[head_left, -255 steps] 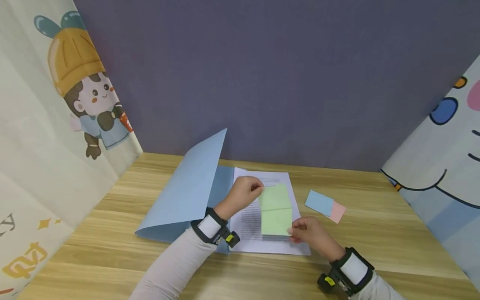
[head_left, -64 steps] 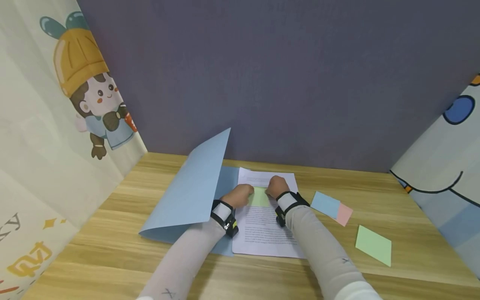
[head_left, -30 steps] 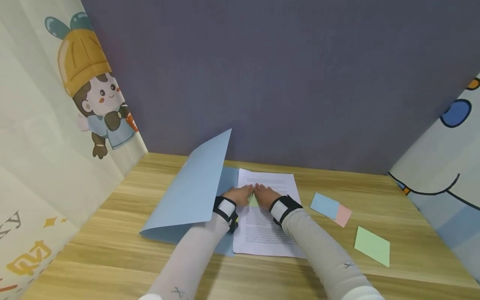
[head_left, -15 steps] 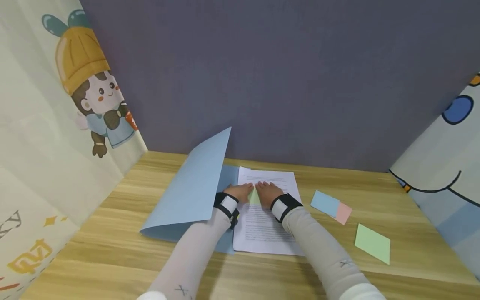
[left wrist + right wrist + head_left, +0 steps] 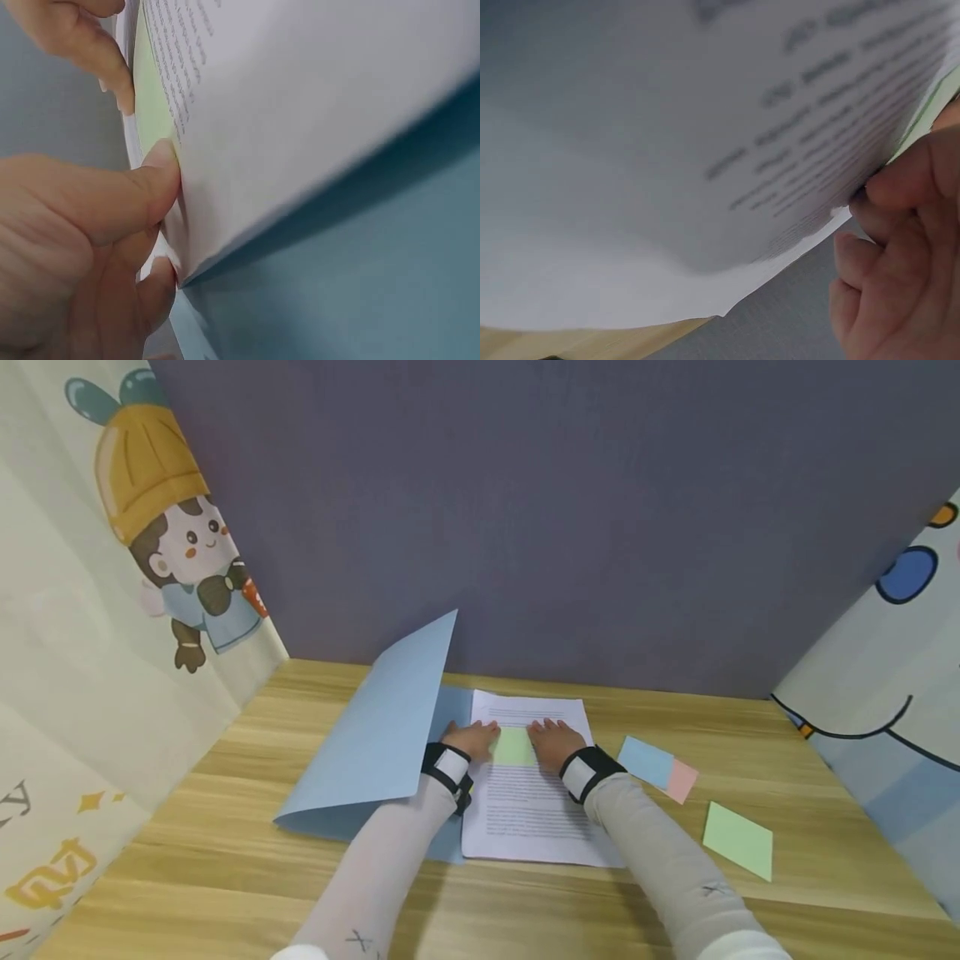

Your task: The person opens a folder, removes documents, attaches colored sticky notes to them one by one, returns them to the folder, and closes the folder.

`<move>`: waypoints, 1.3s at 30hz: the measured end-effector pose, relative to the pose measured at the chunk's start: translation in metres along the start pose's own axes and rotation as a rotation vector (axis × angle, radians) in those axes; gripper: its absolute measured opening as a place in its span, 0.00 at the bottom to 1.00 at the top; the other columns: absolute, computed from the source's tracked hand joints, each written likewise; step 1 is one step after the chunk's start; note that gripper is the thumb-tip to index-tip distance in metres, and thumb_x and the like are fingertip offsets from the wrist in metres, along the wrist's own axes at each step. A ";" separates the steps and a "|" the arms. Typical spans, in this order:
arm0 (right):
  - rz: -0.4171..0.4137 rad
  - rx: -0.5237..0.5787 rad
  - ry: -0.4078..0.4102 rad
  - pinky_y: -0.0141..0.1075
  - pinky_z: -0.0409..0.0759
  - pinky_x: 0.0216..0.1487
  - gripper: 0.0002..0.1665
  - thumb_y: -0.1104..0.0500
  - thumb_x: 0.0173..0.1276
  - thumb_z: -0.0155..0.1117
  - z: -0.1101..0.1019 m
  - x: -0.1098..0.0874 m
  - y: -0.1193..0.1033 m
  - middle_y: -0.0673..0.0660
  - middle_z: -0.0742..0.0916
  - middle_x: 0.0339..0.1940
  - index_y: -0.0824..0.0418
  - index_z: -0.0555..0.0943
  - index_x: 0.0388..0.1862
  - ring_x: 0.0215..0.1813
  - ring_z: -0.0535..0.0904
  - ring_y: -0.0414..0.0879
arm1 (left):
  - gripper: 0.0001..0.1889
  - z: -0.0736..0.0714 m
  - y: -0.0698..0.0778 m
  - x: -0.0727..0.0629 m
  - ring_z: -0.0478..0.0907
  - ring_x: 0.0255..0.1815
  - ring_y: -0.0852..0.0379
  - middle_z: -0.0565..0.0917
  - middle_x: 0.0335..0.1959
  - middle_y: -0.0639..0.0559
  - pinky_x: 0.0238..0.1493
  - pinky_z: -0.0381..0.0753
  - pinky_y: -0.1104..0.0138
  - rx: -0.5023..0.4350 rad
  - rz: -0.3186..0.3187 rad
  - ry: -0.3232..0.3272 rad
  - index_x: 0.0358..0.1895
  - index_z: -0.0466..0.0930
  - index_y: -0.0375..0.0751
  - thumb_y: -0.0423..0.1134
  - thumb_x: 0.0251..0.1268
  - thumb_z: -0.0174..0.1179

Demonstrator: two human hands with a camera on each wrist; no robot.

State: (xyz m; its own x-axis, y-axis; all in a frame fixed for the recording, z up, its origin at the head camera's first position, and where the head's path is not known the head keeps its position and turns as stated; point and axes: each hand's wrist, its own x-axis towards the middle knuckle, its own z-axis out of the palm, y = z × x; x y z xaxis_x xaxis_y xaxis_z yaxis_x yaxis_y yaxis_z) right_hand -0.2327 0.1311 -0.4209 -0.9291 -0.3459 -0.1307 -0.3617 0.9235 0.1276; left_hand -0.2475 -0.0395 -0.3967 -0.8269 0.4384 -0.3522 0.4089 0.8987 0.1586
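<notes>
A pale green sticky note (image 5: 513, 747) lies flat on the upper part of a printed sheet (image 5: 532, 827). That sheet rests inside an open blue folder (image 5: 367, 735), whose cover stands half raised at the left. My left hand (image 5: 472, 741) rests at the note's left edge with its fingers extended; in the left wrist view its thumb (image 5: 161, 176) touches the note's edge. At the note's right edge my right hand (image 5: 555, 743) presses on the sheet, fingers extended forward. Neither hand holds anything.
A pad of green sticky notes (image 5: 738, 841) lies on the wooden table (image 5: 225, 877) at the right. Behind it are a blue note pad (image 5: 647, 762) and a pink one (image 5: 682, 781), side by side. A dark grey wall panel (image 5: 525, 527) stands behind the table.
The green pad went from my hands to the table at right, and one note now lies on the sheet. My hands met over it, then slid apart to its sides.
</notes>
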 end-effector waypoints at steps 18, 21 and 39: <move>0.015 0.034 0.023 0.47 0.60 0.64 0.24 0.64 0.67 0.40 -0.005 -0.011 0.002 0.59 0.71 0.63 0.64 0.66 0.62 0.65 0.64 0.55 | 0.27 -0.005 0.013 -0.016 0.62 0.65 0.50 0.71 0.60 0.54 0.63 0.48 0.40 0.153 -0.150 0.173 0.57 0.72 0.47 0.52 0.52 0.60; 0.009 0.053 0.013 0.48 0.60 0.64 0.24 0.65 0.67 0.39 -0.009 -0.015 0.001 0.61 0.71 0.63 0.66 0.65 0.62 0.65 0.63 0.56 | 0.27 -0.003 0.010 -0.013 0.64 0.63 0.50 0.73 0.58 0.53 0.62 0.50 0.40 0.139 -0.130 0.183 0.56 0.72 0.47 0.52 0.51 0.60; 0.045 0.346 -0.033 0.51 0.51 0.67 0.34 0.67 0.62 0.49 -0.008 -0.016 0.019 0.65 0.62 0.68 0.67 0.54 0.68 0.69 0.54 0.60 | 0.30 -0.002 0.016 -0.018 0.55 0.68 0.44 0.64 0.65 0.45 0.63 0.51 0.42 -0.061 -0.025 0.183 0.60 0.66 0.37 0.44 0.55 0.60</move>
State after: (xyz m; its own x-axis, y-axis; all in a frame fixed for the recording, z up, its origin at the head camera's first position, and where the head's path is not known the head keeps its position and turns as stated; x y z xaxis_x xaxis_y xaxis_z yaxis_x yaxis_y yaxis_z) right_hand -0.2248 0.1527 -0.4088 -0.9385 -0.3031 -0.1651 -0.2678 0.9412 -0.2058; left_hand -0.2266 -0.0331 -0.3855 -0.8952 0.4059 -0.1839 0.3678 0.9060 0.2094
